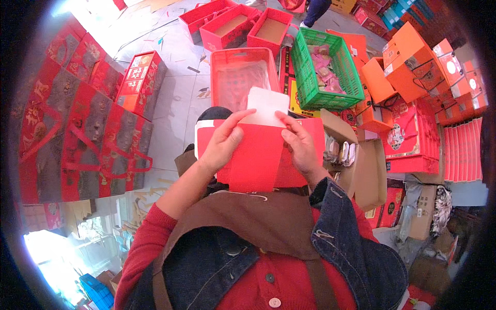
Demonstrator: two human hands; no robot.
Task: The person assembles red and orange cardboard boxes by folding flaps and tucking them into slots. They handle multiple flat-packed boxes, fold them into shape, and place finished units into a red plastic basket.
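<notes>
In front of my waist, a red cardboard piece (254, 160) lies over a wider red panel (209, 138). A white piece with rounded corners (267, 106) sticks up past its far edge; I cannot tell if the two are joined. My left hand (225, 142) closes on the left side, its thumb over the red card and its index fingertip at the white piece's edge. On the opposite side my right hand (301, 144) pinches likewise, fingertip on the white piece's right edge and thumb near the red card. Fingers beneath are hidden.
Just ahead stands a red plastic crate (219, 77) with clear film inside. Beside it a green crate (302, 77) holds pink packets. An open brown carton (369, 173) sits to the right, below orange boxes (413, 62). Red and grey gift bags (88, 132) line the left.
</notes>
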